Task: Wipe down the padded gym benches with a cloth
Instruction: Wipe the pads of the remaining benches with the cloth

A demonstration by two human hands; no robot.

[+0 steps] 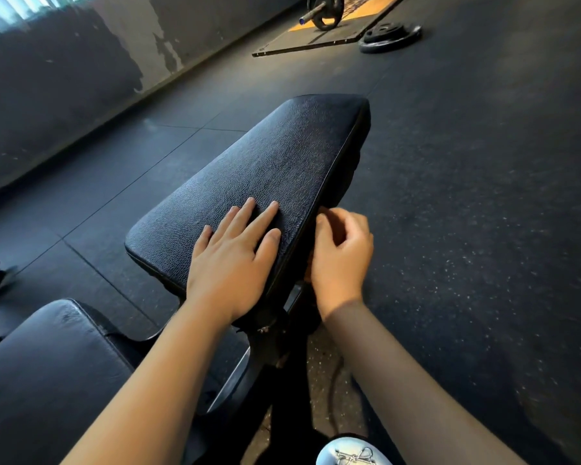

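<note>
Centre frame, the left hand (230,263) lies flat, fingers straight, on the pad (282,156). The right hand (341,253) curls at its right edge; whether it holds anything, I can't tell. No cloth in sight. Best to brace the pad and wipe along the seam.

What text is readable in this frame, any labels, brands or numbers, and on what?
No text can be read.
Lifting platform: dark marks on its orange panel, blurred and cut off by the frame edge, unreadable.
Weight plate: any lettering is too small to tell.
Bench pad: plain textured surface, no label showing.
</note>
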